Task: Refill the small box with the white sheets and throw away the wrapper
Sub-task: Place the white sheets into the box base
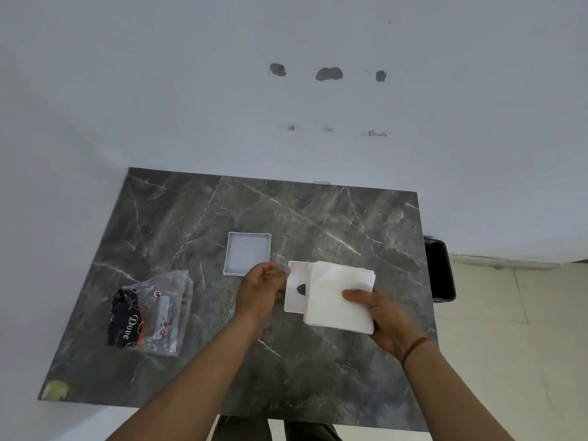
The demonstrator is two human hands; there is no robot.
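Tape scrap [56, 389] on the near-left corner of the table [334, 218]. Clear wrapper [152, 313] lies flat at left w/ dark print, only "Dove" readable; a white strip shows inside, rest hard to make out. Open box [248, 253] sits mid-table, upright, looks empty. L hand [259, 289] hovers just right of the box, blurred; fingers [270, 269] curled, poss. pinching sth thin and clear, can't tell. Lid [297, 286] w/ a dark cutout lies flat, its right part hidden under the sheets [340, 297]. R hand [381, 316] grips the sheet stack, thumb on top, other fingers hidden below. Black bin [440, 272] beside the table's right edge, partly cut off by it.
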